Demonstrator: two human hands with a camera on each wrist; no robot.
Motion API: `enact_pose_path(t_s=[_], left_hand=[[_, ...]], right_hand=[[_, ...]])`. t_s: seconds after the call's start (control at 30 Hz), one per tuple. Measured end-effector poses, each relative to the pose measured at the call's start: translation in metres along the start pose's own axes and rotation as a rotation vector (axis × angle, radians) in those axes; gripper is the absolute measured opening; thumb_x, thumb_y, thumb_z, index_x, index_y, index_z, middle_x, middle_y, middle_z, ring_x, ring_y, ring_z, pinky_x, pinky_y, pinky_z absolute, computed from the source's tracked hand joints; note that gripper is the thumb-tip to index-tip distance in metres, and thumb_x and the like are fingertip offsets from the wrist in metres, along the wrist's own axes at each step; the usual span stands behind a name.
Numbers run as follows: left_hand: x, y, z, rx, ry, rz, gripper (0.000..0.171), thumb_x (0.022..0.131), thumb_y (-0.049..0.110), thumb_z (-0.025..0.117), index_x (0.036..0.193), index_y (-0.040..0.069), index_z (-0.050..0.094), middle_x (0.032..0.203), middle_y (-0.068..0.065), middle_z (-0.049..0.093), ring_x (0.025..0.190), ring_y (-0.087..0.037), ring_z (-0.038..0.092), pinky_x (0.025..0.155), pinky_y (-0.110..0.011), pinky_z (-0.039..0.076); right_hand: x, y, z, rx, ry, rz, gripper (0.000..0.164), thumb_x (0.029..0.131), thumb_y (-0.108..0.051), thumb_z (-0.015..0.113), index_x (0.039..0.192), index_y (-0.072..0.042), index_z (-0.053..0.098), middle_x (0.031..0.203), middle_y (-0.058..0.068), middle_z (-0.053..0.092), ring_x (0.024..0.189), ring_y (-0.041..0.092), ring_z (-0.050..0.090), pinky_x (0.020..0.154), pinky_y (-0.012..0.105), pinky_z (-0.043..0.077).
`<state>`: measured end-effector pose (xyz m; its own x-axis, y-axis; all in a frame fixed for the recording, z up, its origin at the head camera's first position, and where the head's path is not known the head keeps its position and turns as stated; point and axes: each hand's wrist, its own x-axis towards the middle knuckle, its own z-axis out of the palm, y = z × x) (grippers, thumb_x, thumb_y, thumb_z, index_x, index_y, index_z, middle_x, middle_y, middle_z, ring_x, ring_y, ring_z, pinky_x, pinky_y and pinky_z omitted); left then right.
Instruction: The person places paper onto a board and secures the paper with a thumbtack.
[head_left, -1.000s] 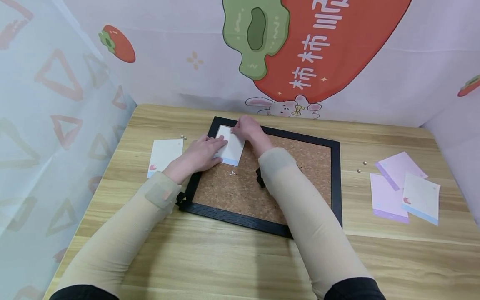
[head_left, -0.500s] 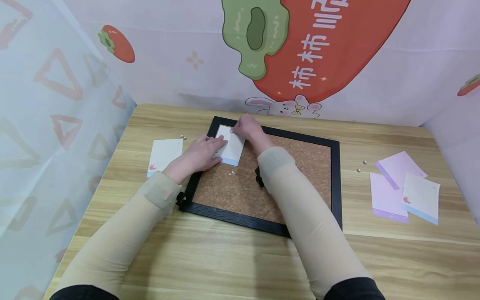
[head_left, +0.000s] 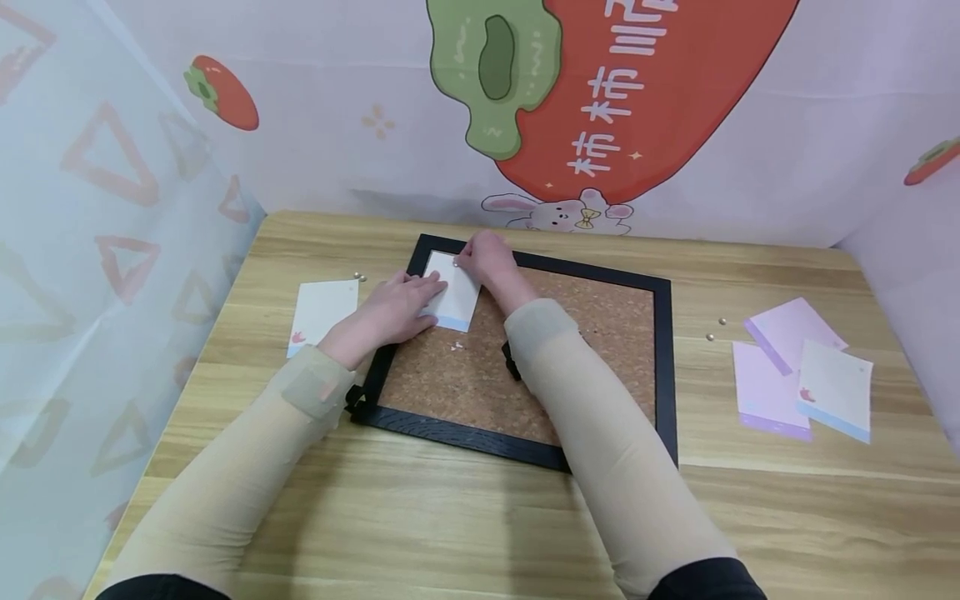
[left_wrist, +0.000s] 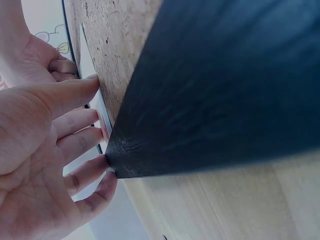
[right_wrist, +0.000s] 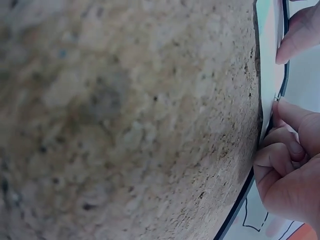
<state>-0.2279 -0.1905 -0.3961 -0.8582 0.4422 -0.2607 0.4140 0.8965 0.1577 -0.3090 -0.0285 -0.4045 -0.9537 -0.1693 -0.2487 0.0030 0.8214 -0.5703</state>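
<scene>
A white card (head_left: pixel 454 302) with a blue bottom strip lies on the upper left of a black-framed cork board (head_left: pixel 457 387). My left hand (head_left: pixel 392 308) rests across the board's left edge, its extended fingertips pressing the card. Seen from the left wrist, the thumb and fingers of the left hand (left_wrist: pixel 55 135) are spread along the card and frame corner. At the card's top right, my right hand (head_left: pixel 492 265) pinches a small pushpin (right_wrist: pixel 278 98) between thumb and index finger, the other fingers curled. The pin's tip is too small to make out.
Left of the board lies another white card (head_left: pixel 324 312) with small metallic pins (head_left: pixel 360 277) beside it. On the right are purple cards (head_left: pixel 768 392), a white card (head_left: pixel 836 387) and two loose pins (head_left: pixel 710 337). A printed cloth backdrop (head_left: pixel 337 108) stands behind the table.
The head view has shifted slightly, so everything sits a little farther left in it. Both hands keep their places at the card, with no clear movement against the board.
</scene>
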Motion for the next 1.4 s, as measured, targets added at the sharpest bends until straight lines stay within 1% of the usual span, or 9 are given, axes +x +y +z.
enact_pose_path(t_s=[0.17, 0.3, 0.37, 0.53, 0.63, 0.83, 1.03, 1.23, 1.4], left_hand=[[0.0, 0.002, -0.002, 0.006, 0.005, 0.011, 0.061, 0.098, 0.027, 0.064, 0.152, 0.006, 0.042, 0.161, -0.015, 0.034, 0.135, -0.04, 0.046, 0.105, -0.053, 0.044], [-0.001, 0.002, -0.001, 0.008, 0.008, 0.024, 0.061, 0.098, 0.026, 0.064, 0.151, 0.005, 0.042, 0.16, -0.017, 0.035, 0.137, -0.038, 0.047, 0.108, -0.054, 0.042], [-0.001, 0.002, -0.001, 0.009, 0.011, 0.027, 0.061, 0.098, 0.025, 0.064, 0.151, 0.004, 0.042, 0.16, -0.017, 0.035, 0.137, -0.038, 0.048, 0.109, -0.053, 0.04], [-0.003, 0.002, 0.0, 0.006, 0.02, 0.022, 0.06, 0.098, 0.024, 0.064, 0.151, 0.004, 0.043, 0.16, -0.018, 0.036, 0.135, -0.039, 0.048, 0.107, -0.054, 0.042], [-0.003, 0.003, 0.001, 0.011, 0.025, 0.028, 0.06, 0.098, 0.024, 0.064, 0.15, 0.004, 0.043, 0.159, -0.018, 0.037, 0.133, -0.039, 0.05, 0.106, -0.053, 0.042], [-0.004, 0.006, 0.001, 0.017, 0.038, 0.037, 0.059, 0.097, 0.023, 0.065, 0.149, 0.003, 0.045, 0.157, -0.02, 0.039, 0.129, -0.039, 0.052, 0.105, -0.052, 0.042], [-0.007, 0.003, 0.002, 0.029, 0.052, 0.051, 0.059, 0.097, 0.022, 0.065, 0.148, 0.001, 0.045, 0.156, -0.022, 0.041, 0.13, -0.039, 0.054, 0.108, -0.053, 0.04], [-0.009, 0.002, 0.003, 0.008, 0.056, 0.031, 0.059, 0.097, 0.023, 0.065, 0.149, 0.003, 0.045, 0.156, -0.02, 0.04, 0.127, -0.043, 0.052, 0.105, -0.054, 0.043], [-0.008, 0.004, 0.002, 0.004, 0.062, 0.041, 0.059, 0.098, 0.022, 0.064, 0.149, 0.002, 0.045, 0.157, -0.021, 0.04, 0.127, -0.043, 0.051, 0.104, -0.054, 0.044]], right_hand=[[-0.001, 0.001, -0.001, -0.015, 0.018, -0.022, 0.022, 0.099, -0.024, 0.064, 0.106, -0.007, 0.077, 0.111, 0.008, 0.073, 0.103, 0.023, 0.065, 0.091, 0.034, 0.054], [-0.001, 0.002, 0.001, -0.041, 0.01, -0.039, 0.023, 0.1, -0.025, 0.062, 0.107, -0.008, 0.076, 0.111, 0.006, 0.073, 0.102, 0.021, 0.066, 0.091, 0.033, 0.054], [-0.002, 0.003, 0.001, -0.061, 0.002, -0.049, 0.023, 0.101, -0.026, 0.061, 0.108, -0.009, 0.075, 0.111, 0.006, 0.073, 0.103, 0.021, 0.065, 0.092, 0.033, 0.054], [-0.004, 0.002, 0.002, -0.111, -0.009, -0.079, 0.023, 0.101, -0.025, 0.058, 0.108, -0.01, 0.075, 0.113, 0.005, 0.073, 0.107, 0.021, 0.065, 0.097, 0.033, 0.051], [-0.006, 0.004, 0.003, -0.099, -0.005, -0.071, 0.023, 0.101, -0.026, 0.059, 0.109, -0.011, 0.075, 0.114, 0.004, 0.073, 0.108, 0.02, 0.064, 0.099, 0.033, 0.05], [-0.008, 0.007, 0.004, -0.04, 0.018, -0.038, 0.023, 0.101, -0.028, 0.06, 0.109, -0.012, 0.075, 0.113, 0.004, 0.071, 0.105, 0.02, 0.063, 0.097, 0.033, 0.051], [-0.011, 0.002, 0.005, -0.042, 0.014, -0.034, 0.023, 0.101, -0.028, 0.059, 0.111, -0.013, 0.073, 0.114, 0.002, 0.071, 0.105, 0.019, 0.063, 0.097, 0.032, 0.05], [-0.01, 0.002, 0.007, -0.032, -0.001, -0.03, 0.023, 0.102, -0.029, 0.058, 0.113, -0.013, 0.072, 0.116, 0.003, 0.07, 0.107, 0.02, 0.062, 0.099, 0.034, 0.05], [-0.009, 0.006, 0.006, -0.06, 0.014, -0.042, 0.023, 0.102, -0.029, 0.057, 0.114, -0.014, 0.07, 0.116, 0.003, 0.069, 0.108, 0.02, 0.061, 0.099, 0.034, 0.049]])
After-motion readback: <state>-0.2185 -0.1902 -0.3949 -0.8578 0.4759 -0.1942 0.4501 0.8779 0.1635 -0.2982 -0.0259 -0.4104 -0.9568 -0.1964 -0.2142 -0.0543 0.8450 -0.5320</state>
